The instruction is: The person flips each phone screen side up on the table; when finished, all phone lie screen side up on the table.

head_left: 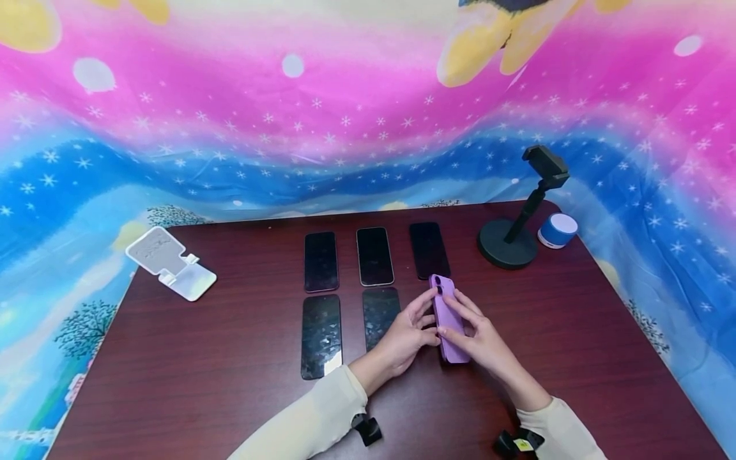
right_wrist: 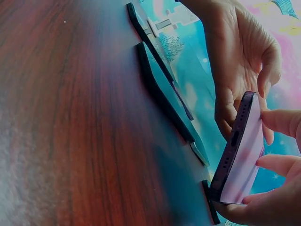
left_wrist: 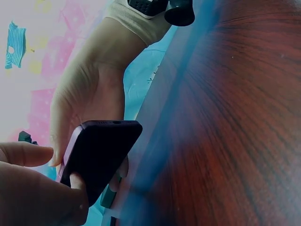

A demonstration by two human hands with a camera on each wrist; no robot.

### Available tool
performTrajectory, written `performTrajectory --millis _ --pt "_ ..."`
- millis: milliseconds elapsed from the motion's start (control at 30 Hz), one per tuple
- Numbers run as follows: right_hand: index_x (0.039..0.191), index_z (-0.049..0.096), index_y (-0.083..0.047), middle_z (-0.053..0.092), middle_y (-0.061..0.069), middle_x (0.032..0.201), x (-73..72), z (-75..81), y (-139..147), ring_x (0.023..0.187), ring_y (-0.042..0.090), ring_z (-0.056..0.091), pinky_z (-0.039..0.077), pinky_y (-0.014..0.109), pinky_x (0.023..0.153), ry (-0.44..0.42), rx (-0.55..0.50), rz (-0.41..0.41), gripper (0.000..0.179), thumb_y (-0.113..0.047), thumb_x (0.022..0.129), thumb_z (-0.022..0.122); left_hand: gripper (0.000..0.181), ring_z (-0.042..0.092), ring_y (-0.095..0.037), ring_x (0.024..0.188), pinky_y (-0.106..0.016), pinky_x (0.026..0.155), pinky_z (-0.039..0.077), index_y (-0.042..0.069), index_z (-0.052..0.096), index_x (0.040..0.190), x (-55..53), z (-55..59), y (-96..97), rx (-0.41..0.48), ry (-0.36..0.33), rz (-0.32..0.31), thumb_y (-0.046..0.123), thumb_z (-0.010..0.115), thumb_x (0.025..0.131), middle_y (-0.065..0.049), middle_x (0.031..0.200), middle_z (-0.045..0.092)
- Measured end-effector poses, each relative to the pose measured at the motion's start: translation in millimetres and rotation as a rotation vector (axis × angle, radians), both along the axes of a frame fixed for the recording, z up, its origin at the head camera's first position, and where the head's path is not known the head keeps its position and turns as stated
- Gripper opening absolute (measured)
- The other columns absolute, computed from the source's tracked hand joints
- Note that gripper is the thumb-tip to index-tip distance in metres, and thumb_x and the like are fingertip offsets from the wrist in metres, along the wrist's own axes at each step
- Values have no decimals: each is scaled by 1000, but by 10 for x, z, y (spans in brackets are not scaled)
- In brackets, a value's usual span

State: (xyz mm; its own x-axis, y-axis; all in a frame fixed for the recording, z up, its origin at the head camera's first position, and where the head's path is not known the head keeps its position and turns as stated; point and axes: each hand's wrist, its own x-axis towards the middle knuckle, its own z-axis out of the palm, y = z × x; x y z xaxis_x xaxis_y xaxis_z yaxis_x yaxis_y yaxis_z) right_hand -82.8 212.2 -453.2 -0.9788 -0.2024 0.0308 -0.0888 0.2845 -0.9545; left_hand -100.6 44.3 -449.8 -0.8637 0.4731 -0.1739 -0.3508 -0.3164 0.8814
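Both hands hold a purple smartphone (head_left: 454, 352) above the table, its back with the camera facing up in the head view. My left hand (head_left: 405, 335) grips its left edge, with the thumb bent toward the lower side. The right hand (head_left: 482, 333) holds it from the right, fingers lying over the back and edge. In the left wrist view the dark screen (left_wrist: 101, 153) of the phone faces the camera, and a left fingertip touches it. The right wrist view shows the phone's bottom edge (right_wrist: 235, 141) with its port, tilted between the hands.
Several dark phones lie on the table, including a lower-left one (head_left: 321, 335) and one (head_left: 430, 249) just beyond the held phone. A white folding stand (head_left: 192, 281) is at left. At back right are a black phone stand (head_left: 507, 244) and a blue-white cylinder (head_left: 558, 231).
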Motion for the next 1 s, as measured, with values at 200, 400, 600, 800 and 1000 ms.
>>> performTrajectory --millis 200,400,600,800,1000 --pt "141 39 4 15 27 152 -19 5 8 131 44 30 44 26 91 -67 -56 15 61 -3 87 66 92 38 -33 128 -29 89 42 14 28 150 -7 11 -34 49 37 -52 -26 41 68 -11 154 25" --pt "144 33 4 20 28 149 -12 14 2 128 46 33 46 26 88 -68 -106 55 67 -1 86 65 93 36 -32 129 -28 86 40 16 25 150 -13 18 -59 68 65 -86 -26 37 68 -8 155 24" --pt "146 22 6 23 30 148 14 36 -17 120 23 48 50 25 82 -90 -265 114 69 4 88 58 92 30 -35 133 -24 73 45 16 25 151 -2 52 -46 92 55 -116 -27 41 71 -4 156 21" --pt "145 10 13 9 38 147 33 65 0 120 5 46 42 20 93 -57 -396 202 66 6 93 49 92 26 -30 136 -35 80 46 16 24 151 -7 77 -56 42 68 -120 -25 39 70 -3 156 22" --pt "143 10 17 20 47 137 37 38 47 116 7 52 44 20 91 14 -329 206 65 14 90 47 90 21 -30 139 -24 74 43 11 24 151 -1 100 -67 -15 123 -124 -25 41 70 -8 155 22"
